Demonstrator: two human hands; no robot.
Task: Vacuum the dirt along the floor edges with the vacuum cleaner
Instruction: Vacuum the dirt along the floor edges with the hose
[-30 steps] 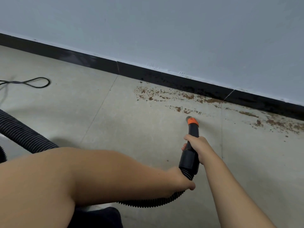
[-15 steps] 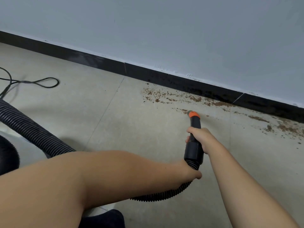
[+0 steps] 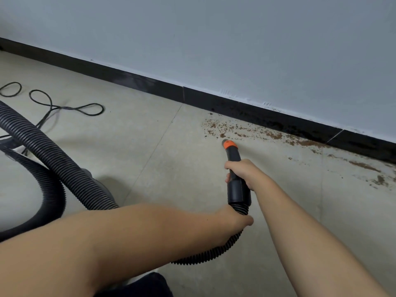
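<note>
Head view. The right hand (image 3: 240, 171) is gripping the black nozzle (image 3: 234, 174) of the vacuum cleaner, its fingers curling round the tube just above the wider collar. The left hand (image 3: 234, 219) is gripping the ribbed hose (image 3: 64, 166) where it is joining the collar, with the thumb lying across the ribs. The orange tip (image 3: 228, 144) is pointing toward the baseboard (image 3: 150, 84) and sitting at the near edge of the dirt (image 3: 257, 133); whether it is touching the floor (image 3: 139, 146) cannot be told. The brown dirt is lying in a band along the foot of the baseboard, thickest beside the tip and running on rightward in scattered patches. The hose is looping from under the left forearm back to the left edge, where a second loop is curving beside it. A thin black cord (image 3: 64, 107) is lying in loops on the floor, well apart from the nozzle. No open container is showing.
</note>
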